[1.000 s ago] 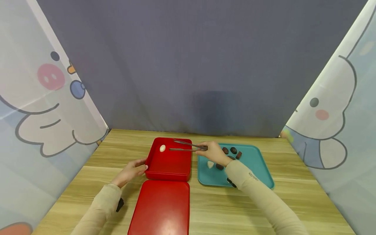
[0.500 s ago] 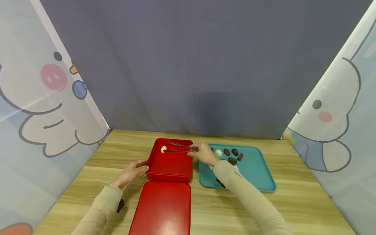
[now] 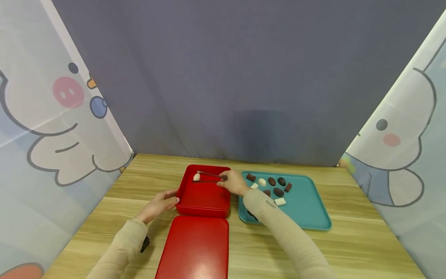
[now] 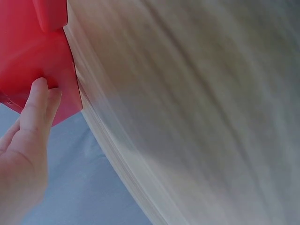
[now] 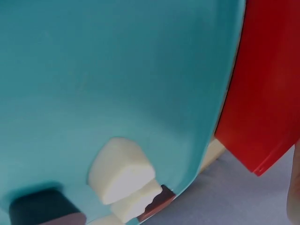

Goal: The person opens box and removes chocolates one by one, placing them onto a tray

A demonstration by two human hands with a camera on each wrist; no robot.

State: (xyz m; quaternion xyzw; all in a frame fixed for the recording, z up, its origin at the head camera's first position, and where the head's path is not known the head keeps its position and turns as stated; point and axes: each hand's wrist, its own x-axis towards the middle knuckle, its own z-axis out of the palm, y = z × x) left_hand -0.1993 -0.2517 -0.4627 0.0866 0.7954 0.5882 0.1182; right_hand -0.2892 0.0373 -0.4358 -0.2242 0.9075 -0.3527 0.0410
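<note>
My right hand (image 3: 234,182) grips a pair of dark tongs (image 3: 213,176), reaching left over the shallow red box (image 3: 205,199). Their two tips lie either side of a small white oval chocolate (image 3: 196,177) in the box's back left part. Whether the tips pinch it I cannot tell. At the box's left wall rests my left hand (image 3: 158,204); in the left wrist view its straight fingers (image 4: 35,105) touch the red outer side (image 4: 42,61). The right wrist view shows white chocolates (image 5: 121,171) on the teal tray, and only an edge of the hand.
To the right of the box lies the teal tray (image 3: 303,213), bearing several brown, dark and white chocolates (image 3: 278,192). A red lid (image 3: 195,248) lies just in front of the box. Behind the wooden table (image 3: 348,240) hangs a grey curtain (image 3: 223,77).
My right hand has moved left with the tongs, bringing the tips from right of the white chocolate to either side of it. The left hand stays at the box.
</note>
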